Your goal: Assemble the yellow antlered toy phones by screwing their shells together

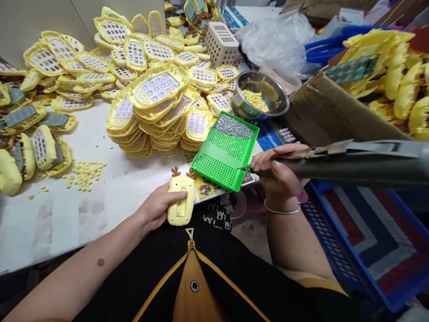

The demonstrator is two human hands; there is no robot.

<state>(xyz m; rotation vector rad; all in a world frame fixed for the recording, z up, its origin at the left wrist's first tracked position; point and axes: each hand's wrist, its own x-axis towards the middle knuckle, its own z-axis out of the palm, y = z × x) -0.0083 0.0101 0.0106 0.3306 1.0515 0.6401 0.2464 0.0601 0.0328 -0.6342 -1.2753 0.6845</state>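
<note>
My left hand (157, 203) is closed around a pale yellow toy phone casing (181, 214) with small brown antlers. Its back faces up, showing an open battery compartment and corner holes, and my thumb lies across it. In my right hand (281, 172) is a long dark electric screwdriver (348, 165), gripped near its front end. The thin bit points left, over the lower right part of a green perforated tray (217, 163). Small silver screws (234, 126) are heaped at the tray's far end. Whether a screw sits on the bit is too small to tell.
Stacked yellow casing halves (157, 89) with button panels stand behind the tray. A metal bowl (284, 103) holds small yellow parts. Loose yellow pieces (85, 174) lie at left. A cardboard box (348, 116) of casings and a blue crate (372, 277) stand at right.
</note>
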